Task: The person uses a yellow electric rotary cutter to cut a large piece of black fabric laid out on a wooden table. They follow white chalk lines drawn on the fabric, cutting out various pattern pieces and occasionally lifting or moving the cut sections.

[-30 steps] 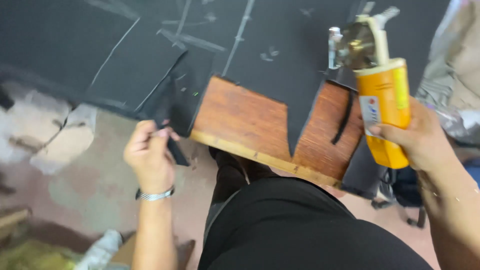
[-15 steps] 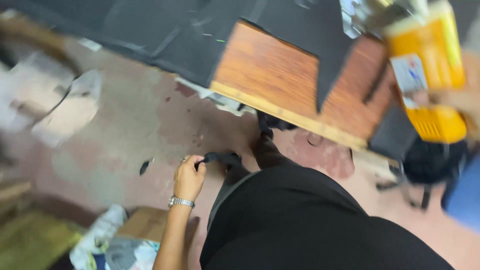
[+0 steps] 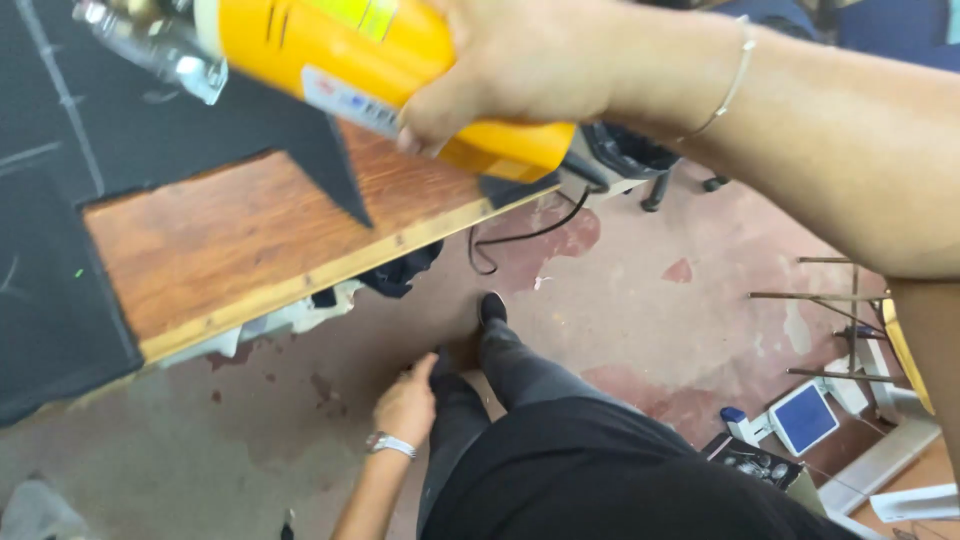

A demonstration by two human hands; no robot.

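Fingers of the right hand (image 3: 520, 60) wrap tight around a yellow spray can (image 3: 380, 75), the grip fully closed on its body, a thin bracelet (image 3: 735, 80) at the wrist. The can lies tilted almost flat in the air, its metal nozzle fitting (image 3: 150, 40) pointing left, above the far end of a brown wooden board (image 3: 230, 235). Black sheet material (image 3: 60, 130) with pale chalk lines covers part of that surface, one pointed piece lying across the wood. Lower down, the left hand (image 3: 405, 405), a wristwatch (image 3: 390, 443) on its wrist, hangs low beside the knee of dark trousers (image 3: 600, 470); fingers loosely curled, holding nothing visible. A black shoe (image 3: 491, 307) stands on the stained concrete floor (image 3: 680, 300). A black cable (image 3: 520, 235) trails off the board's edge. At right, a small blue-and-white device (image 3: 800, 418) sits on the floor.
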